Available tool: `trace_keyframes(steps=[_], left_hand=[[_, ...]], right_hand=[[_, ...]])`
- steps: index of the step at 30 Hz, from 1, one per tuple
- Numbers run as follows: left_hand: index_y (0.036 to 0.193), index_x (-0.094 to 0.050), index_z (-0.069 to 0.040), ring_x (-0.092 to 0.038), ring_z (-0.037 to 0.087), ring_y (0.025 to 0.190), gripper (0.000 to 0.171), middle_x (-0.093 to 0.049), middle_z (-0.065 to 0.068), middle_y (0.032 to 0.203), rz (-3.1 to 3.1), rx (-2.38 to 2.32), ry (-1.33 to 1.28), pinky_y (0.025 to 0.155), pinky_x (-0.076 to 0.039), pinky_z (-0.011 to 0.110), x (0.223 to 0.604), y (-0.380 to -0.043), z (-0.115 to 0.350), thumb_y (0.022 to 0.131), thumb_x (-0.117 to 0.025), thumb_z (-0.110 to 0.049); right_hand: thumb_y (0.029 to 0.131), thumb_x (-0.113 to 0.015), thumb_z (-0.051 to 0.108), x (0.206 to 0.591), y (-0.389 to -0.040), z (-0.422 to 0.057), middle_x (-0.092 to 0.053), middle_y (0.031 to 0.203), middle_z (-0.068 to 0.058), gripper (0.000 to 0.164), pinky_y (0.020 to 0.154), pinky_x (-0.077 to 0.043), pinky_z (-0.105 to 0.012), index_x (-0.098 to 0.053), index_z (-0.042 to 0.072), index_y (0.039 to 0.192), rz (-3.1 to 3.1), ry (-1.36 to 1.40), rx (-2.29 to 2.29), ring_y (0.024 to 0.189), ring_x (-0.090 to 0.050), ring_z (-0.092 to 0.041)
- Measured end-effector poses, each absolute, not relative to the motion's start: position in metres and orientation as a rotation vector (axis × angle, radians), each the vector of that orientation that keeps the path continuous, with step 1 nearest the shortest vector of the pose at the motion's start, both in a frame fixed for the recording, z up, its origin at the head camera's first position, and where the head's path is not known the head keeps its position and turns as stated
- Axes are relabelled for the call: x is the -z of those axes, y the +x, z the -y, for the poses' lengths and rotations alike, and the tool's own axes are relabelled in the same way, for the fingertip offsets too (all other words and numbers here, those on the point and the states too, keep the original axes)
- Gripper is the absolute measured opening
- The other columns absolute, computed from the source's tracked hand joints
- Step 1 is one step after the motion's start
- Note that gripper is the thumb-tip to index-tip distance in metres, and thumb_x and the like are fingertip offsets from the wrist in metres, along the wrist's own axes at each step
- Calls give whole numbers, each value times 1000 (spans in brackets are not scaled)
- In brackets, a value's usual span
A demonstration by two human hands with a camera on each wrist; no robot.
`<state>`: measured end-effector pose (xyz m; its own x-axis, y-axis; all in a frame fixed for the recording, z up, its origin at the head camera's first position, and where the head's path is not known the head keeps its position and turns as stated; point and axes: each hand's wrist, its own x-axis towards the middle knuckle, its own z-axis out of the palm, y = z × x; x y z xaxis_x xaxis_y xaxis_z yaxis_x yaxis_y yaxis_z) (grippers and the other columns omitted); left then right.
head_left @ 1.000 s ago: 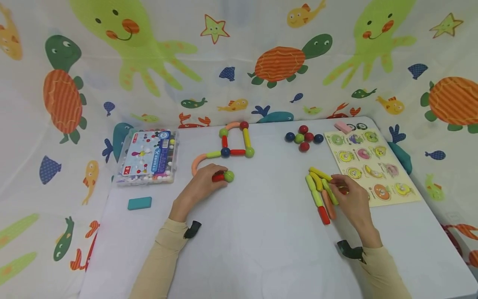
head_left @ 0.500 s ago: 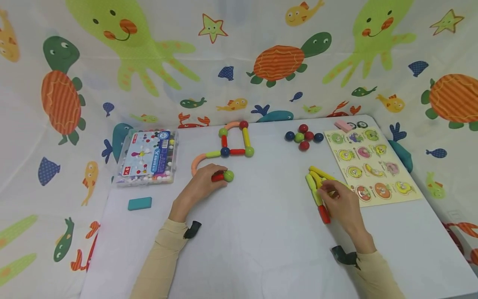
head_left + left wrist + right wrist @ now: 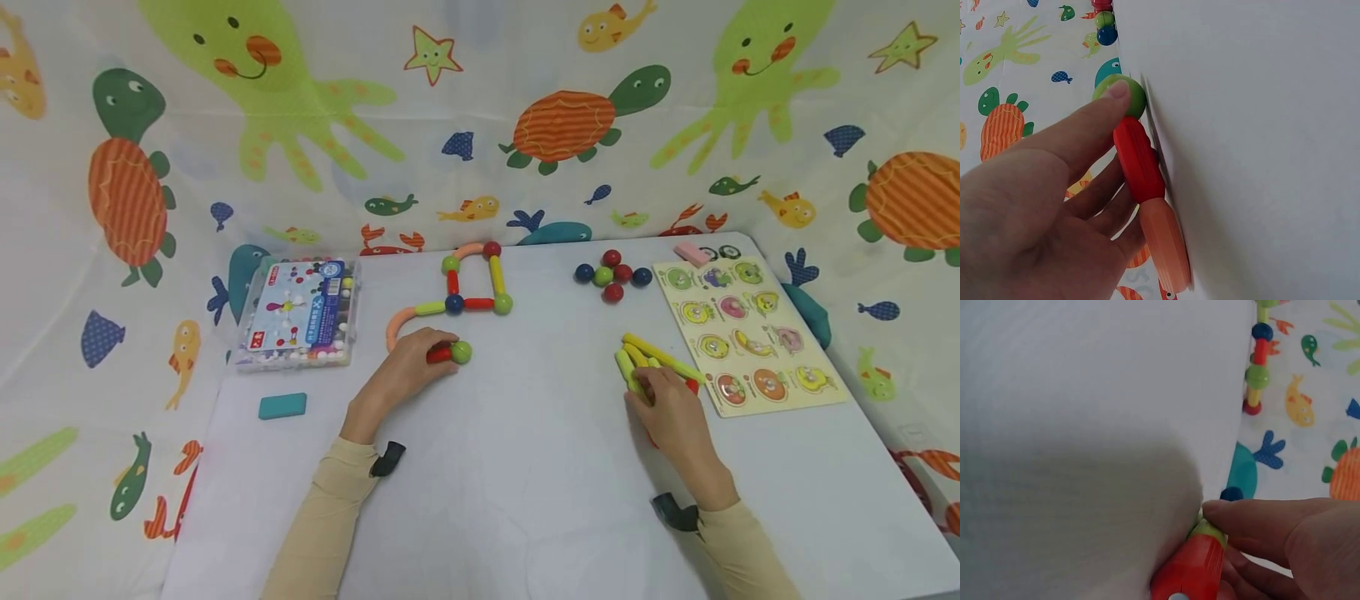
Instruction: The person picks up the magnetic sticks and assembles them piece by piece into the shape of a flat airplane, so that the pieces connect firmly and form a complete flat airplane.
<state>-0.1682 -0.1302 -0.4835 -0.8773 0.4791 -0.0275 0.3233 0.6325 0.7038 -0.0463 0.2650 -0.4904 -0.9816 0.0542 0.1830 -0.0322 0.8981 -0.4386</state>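
Observation:
In the head view my left hand [image 3: 408, 367] is at the curved end of a ball-and-rod figure. Its thumb lies on a green ball [image 3: 1138, 103] joined to a red rod [image 3: 1140, 159], the other fingers behind; an orange rod [image 3: 1165, 244] continues below. My right hand [image 3: 671, 412] is over a small pile of toy rods, including a long yellow rod [image 3: 663, 358]. In the right wrist view its thumb and fingers pinch a light-green rod [image 3: 1209, 532] that meets a red rod [image 3: 1191, 569] with a silvery end. The hand hides part of the pile.
Behind the left hand lies the rest of the figure, with a blue ball [image 3: 454, 303]. Several loose balls [image 3: 603, 276] cluster at the back, beside a fruit puzzle board [image 3: 750, 333]. At left are a clear bead box [image 3: 296, 312] and a teal block [image 3: 282, 406].
My right hand has moved left across the pile, from its right side onto the light-green rod at its left, uncovering more of the yellow rod. My left hand stays in place.

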Motion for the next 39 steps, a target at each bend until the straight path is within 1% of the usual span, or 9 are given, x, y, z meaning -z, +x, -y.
trace_keyframes(steps=[8, 12, 15, 22, 28, 31, 33, 35, 39], left_hand=[[133, -65, -14, -59, 22, 121, 47, -65, 6, 132, -2634, -1068, 641, 105, -49, 43, 484, -169, 130, 89, -80, -21], [133, -65, -14, -59, 22, 121, 46, -65, 6, 132, -2634, -1072, 645, 105, -48, 43, 484, -169, 131, 89, -79, -20], [133, -65, -13, -58, 23, 122, 46, -65, 7, 132, -2633, -1064, 650, 105, -49, 44, 483, -169, 131, 90, -79, -20], [132, -66, -12, -59, 24, 121, 45, -66, 8, 130, -2636, -1047, 640, 106, -48, 44, 483, -170, 131, 90, -79, -20], [133, -65, -14, -59, 23, 120, 45, -65, 7, 131, -2635, -1054, 641, 105, -49, 43, 482, -170, 131, 90, -79, -20], [132, -66, -13, -59, 23, 120, 45, -66, 7, 130, -2636, -1064, 650, 104, -49, 43, 482, -169, 131, 90, -79, -19], [132, -66, -13, -59, 23, 120, 45, -66, 7, 130, -2638, -1069, 654, 104, -49, 43, 482, -169, 132, 90, -79, -19], [132, -66, -13, -59, 23, 120, 45, -66, 8, 130, -2640, -1072, 663, 104, -49, 44, 483, -169, 132, 90, -79, -18], [132, -66, -12, -58, 24, 121, 45, -66, 8, 131, -2640, -1066, 666, 105, -48, 44, 484, -169, 132, 90, -79, -18]], right_hand=[[84, -78, 3, 490, -47, -259, -67, 89, -22, 26, 64, -49, -44, -67, -8, 105, 2863, -8, -567, 76, -60, -31], [83, -76, 2, 492, -49, -259, -64, 80, -20, 20, 59, -44, -40, -65, -7, 98, 2845, 6, -535, 70, -55, -29], [83, -75, 1, 492, -50, -260, -61, 77, -17, 17, 58, -41, -37, -65, -6, 94, 2840, 13, -535, 68, -52, -26], [83, -71, 2, 495, -52, -264, -61, 82, -15, 16, 61, -42, -35, -71, -4, 98, 2843, 3, -582, 71, -51, -25], [88, -69, 6, 490, -52, -272, -60, 85, -11, 17, 62, -41, -28, -71, 0, 104, 2849, -76, -759, 76, -52, -22], [93, -67, 9, 485, -52, -277, -63, 89, -13, 17, 63, -44, -24, -69, 0, 107, 2801, -104, -820, 78, -58, -24], [97, -65, 13, 484, -53, -279, -63, 96, -16, 20, 65, -44, -18, -67, -1, 111, 2769, -119, -857, 81, -63, -27], [100, -64, 16, 483, -53, -281, -62, 106, -19, 26, 70, -43, -10, -66, -2, 118, 2748, -125, -892, 89, -66, -31], [98, -68, 15, 484, -53, -281, -59, 114, -20, 32, 77, -37, 2, -64, -2, 126, 2705, -127, -961, 98, -67, -35]])
